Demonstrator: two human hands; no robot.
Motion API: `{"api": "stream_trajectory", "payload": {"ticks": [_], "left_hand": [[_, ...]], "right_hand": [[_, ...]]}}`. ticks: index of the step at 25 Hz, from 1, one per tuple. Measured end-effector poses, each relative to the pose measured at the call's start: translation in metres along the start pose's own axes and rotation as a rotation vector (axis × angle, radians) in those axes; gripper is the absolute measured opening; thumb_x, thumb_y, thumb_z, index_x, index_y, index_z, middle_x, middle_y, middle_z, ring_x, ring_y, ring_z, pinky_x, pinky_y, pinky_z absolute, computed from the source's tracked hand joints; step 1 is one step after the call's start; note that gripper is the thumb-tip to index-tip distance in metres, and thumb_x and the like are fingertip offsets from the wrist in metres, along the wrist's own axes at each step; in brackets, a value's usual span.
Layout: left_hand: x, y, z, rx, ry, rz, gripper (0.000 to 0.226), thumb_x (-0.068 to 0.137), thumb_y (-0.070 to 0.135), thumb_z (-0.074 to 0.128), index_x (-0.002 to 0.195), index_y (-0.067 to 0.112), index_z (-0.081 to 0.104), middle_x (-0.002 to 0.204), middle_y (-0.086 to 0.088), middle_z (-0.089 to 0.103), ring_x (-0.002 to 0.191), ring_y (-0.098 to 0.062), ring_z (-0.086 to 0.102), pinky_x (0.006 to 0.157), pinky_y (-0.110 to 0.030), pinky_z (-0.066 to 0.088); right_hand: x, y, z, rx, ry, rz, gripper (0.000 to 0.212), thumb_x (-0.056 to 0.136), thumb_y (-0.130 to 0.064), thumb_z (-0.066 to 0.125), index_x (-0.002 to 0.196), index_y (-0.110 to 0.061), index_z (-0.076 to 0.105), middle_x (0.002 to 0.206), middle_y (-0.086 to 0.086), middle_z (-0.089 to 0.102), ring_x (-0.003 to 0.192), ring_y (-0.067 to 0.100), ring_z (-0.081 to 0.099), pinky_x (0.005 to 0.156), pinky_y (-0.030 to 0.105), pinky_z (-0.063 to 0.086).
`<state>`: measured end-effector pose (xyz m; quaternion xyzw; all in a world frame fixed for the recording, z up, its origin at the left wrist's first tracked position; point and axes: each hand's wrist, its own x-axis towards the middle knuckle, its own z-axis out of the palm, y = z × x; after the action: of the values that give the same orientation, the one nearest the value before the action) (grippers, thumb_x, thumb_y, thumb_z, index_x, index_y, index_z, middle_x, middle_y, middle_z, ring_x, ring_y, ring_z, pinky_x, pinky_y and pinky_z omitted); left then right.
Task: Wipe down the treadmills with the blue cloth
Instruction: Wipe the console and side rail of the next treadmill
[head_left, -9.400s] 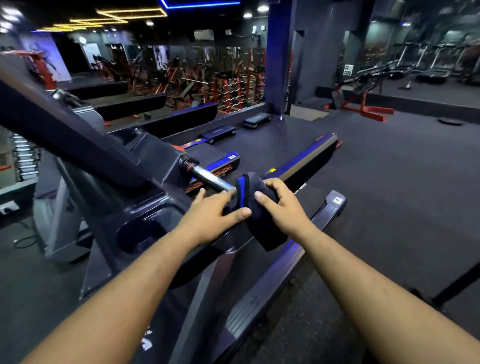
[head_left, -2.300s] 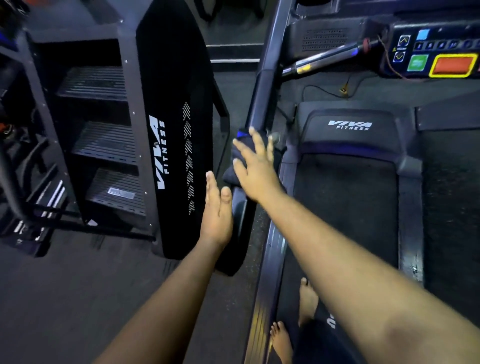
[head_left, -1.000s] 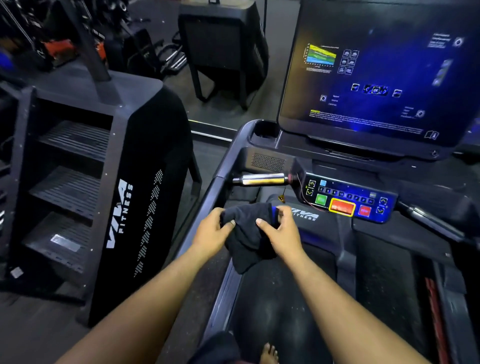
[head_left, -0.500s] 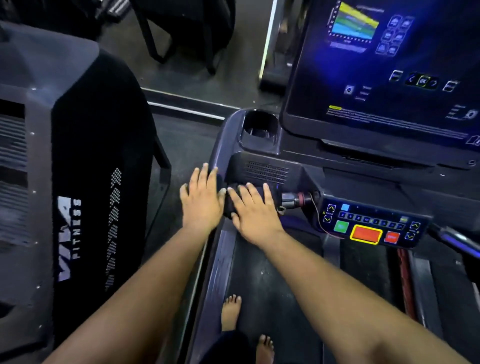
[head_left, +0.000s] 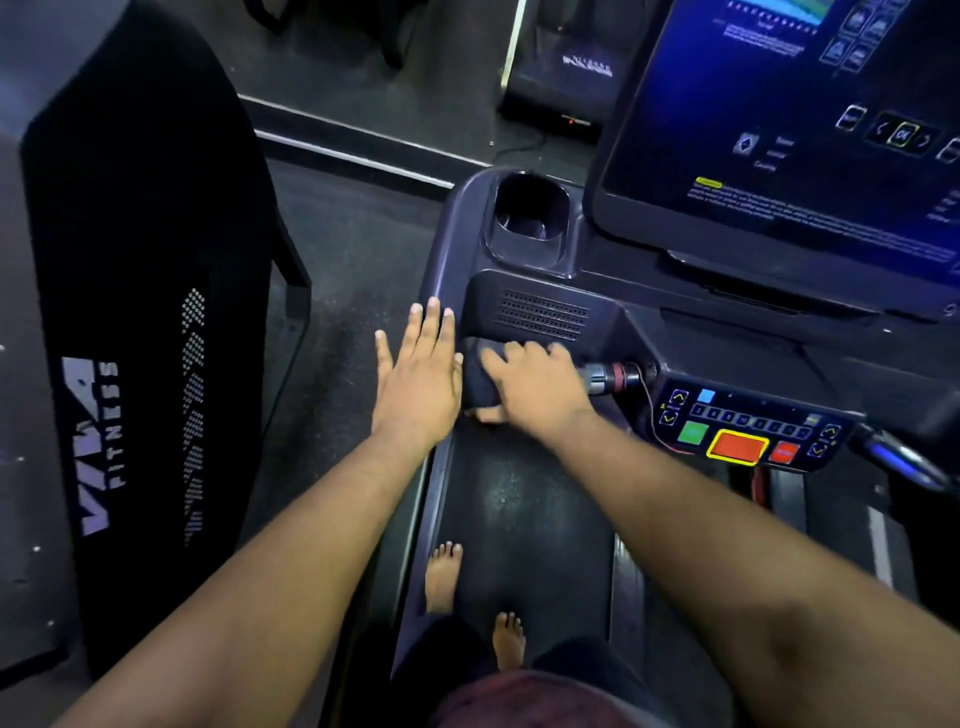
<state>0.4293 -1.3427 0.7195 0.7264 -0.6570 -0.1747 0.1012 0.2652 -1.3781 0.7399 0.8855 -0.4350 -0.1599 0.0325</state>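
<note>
dark cloth (head_left: 480, 376) under right hand (head_left: 537, 389), console edge (head_left: 441, 260)

— What's bearing everything here?

— The treadmill (head_left: 452, 223). Its dark belt (head_left: 524, 519) runs down the lower middle of the frame, with two bare feet (head_left: 444, 574) standing on it.

— And higher up?

— At centre, the dark cloth (head_left: 480, 376) lies on the console's left arm. The right hand (head_left: 535, 387) grips it; the left hand (head_left: 421, 374) rests flat just beside.

— Around the machine?

— Grey floor (head_left: 353, 244), carrying the black machine (head_left: 145, 312) on the left.

Two hands (head_left: 421, 384) — seemingly one cloth (head_left: 480, 376)
</note>
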Motion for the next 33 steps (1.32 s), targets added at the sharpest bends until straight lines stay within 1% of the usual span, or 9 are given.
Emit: {"api": "stream_trajectory", "payload": {"ticks": [3,8,13,17,19,22,24,29,33], "left_hand": [[0.003,0.001,-0.003,-0.015,-0.017,-0.003,0.057,0.105,0.031,0.023,0.158,0.018,0.009,0.167,0.002,-0.001,0.153,-0.016,-0.006,0.121,-0.058,0.001],[0.001,0.001,-0.005,-0.011,-0.021,0.005,0.057,0.105,0.031,0.023,0.158,0.017,0.008,0.167,0.001,-0.001,0.153,-0.016,-0.005,0.121,-0.058,0.003],[0.004,0.002,-0.003,-0.049,-0.020,-0.004,0.058,0.104,0.030,0.026,0.158,0.018,0.010,0.167,0.003,0.001,0.153,-0.015,-0.004,0.121,-0.058,0.002],[0.003,0.003,-0.005,-0.045,-0.015,0.000,0.058,0.104,0.030,0.027,0.158,0.018,0.011,0.167,0.003,0.002,0.153,-0.016,-0.003,0.121,-0.059,0.003],[0.004,0.003,-0.004,-0.036,-0.011,-0.003,0.058,0.104,0.030,0.026,0.158,0.018,0.010,0.167,0.003,0.002,0.153,-0.015,-0.003,0.121,-0.058,0.003],[0.006,0.002,-0.005,-0.045,-0.016,-0.002,0.057,0.104,0.030,0.026,0.158,0.019,0.010,0.167,0.003,0.002,0.153,-0.015,-0.003,0.121,-0.058,0.003],[0.004,0.002,-0.005,-0.054,-0.013,-0.011,0.057,0.104,0.030,0.026,0.158,0.019,0.010,0.167,0.003,0.002,0.153,-0.015,-0.003,0.122,-0.058,0.003],[0.006,0.001,-0.005,-0.079,-0.025,-0.008,0.057,0.104,0.032,0.027,0.158,0.020,0.012,0.167,0.005,0.002,0.153,-0.014,-0.003,0.121,-0.058,0.004],[0.005,0.001,-0.005,-0.074,-0.016,0.005,0.057,0.105,0.032,0.026,0.158,0.020,0.011,0.167,0.005,0.001,0.153,-0.014,-0.004,0.121,-0.059,0.004]], "right_hand": [[0.034,0.016,-0.024,0.189,-0.205,-0.001,0.083,0.066,-0.092,0.044,0.114,-0.025,0.057,0.108,0.006,0.069,0.099,0.031,0.066,0.071,0.039,0.041],[-0.021,0.004,0.010,-0.106,0.095,0.096,0.083,0.070,-0.083,0.051,0.125,-0.021,0.052,0.108,0.005,0.064,0.098,0.027,0.059,0.086,0.045,0.041],[0.031,0.032,-0.031,0.296,-0.328,0.080,0.089,0.065,-0.098,0.034,0.111,-0.027,0.061,0.106,0.005,0.069,0.100,0.030,0.064,0.076,0.041,0.042],[-0.013,0.020,-0.001,0.005,0.009,0.106,0.082,0.072,-0.088,0.047,0.120,-0.022,0.056,0.106,0.006,0.064,0.099,0.030,0.060,0.083,0.045,0.040],[-0.028,0.021,0.009,-0.086,0.050,0.142,0.086,0.067,-0.086,0.053,0.123,-0.021,0.055,0.106,0.007,0.063,0.098,0.030,0.060,0.086,0.046,0.043],[0.006,0.043,-0.025,0.147,-0.257,0.106,0.090,0.064,-0.098,0.036,0.113,-0.025,0.059,0.104,0.006,0.069,0.099,0.030,0.065,0.076,0.041,0.044],[0.024,0.051,-0.037,0.301,-0.421,0.114,0.096,0.064,-0.099,0.033,0.123,-0.027,0.060,0.118,0.006,0.068,0.110,0.032,0.062,0.082,0.042,0.044],[0.010,-0.014,-0.005,0.056,-0.063,0.019,0.075,0.078,-0.073,0.055,0.138,-0.029,0.043,0.132,0.002,0.056,0.114,0.028,0.057,0.089,0.046,0.040],[-0.006,0.019,0.003,-0.006,0.025,0.035,0.087,0.071,-0.083,0.049,0.141,-0.031,0.044,0.118,0.004,0.062,0.102,0.028,0.060,0.083,0.045,0.041]]}}
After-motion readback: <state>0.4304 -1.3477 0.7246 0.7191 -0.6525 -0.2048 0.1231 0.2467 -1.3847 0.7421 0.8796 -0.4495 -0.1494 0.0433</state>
